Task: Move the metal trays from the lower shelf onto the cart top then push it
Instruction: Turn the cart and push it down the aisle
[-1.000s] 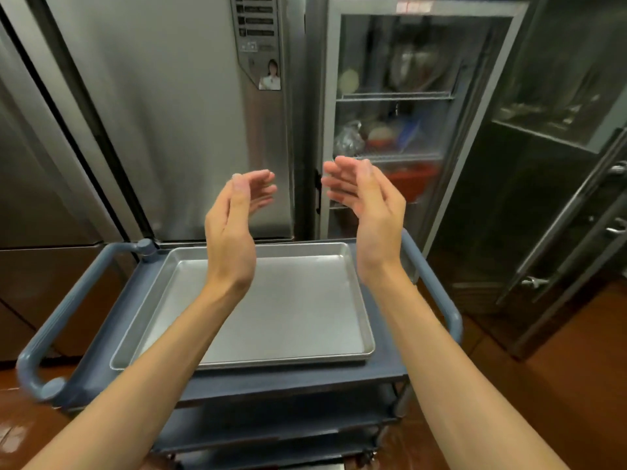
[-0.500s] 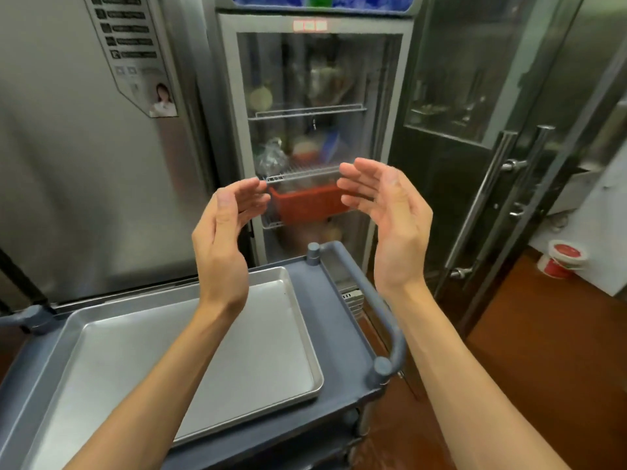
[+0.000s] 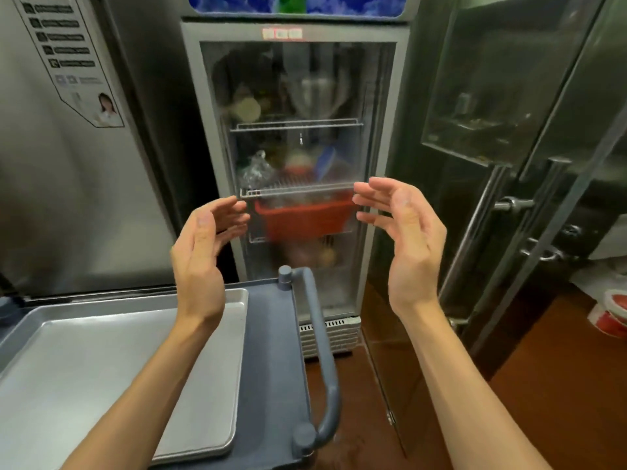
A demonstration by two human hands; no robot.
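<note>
A shallow metal tray (image 3: 84,368) lies flat on the grey cart top (image 3: 271,351) at the lower left. The cart's curved grey side handle (image 3: 322,351) runs along its right edge. My left hand (image 3: 203,256) is raised above the tray's far right corner, fingers apart and holding nothing. My right hand (image 3: 403,239) is raised to the right of the cart, palm facing left, also empty. Neither hand touches the cart or the tray. The cart's lower shelves are out of sight.
A glass-door fridge (image 3: 298,164) with a red basket (image 3: 305,215) inside stands straight ahead. A steel fridge door (image 3: 68,181) is at the left, steel doors with bar handles (image 3: 509,205) at the right. Red-lidded tubs (image 3: 610,310) sit on the brown floor (image 3: 559,385).
My view has swung to the right, so the cart and tray slid to the lower left. Both hands stay raised and empty, now slightly farther apart.
</note>
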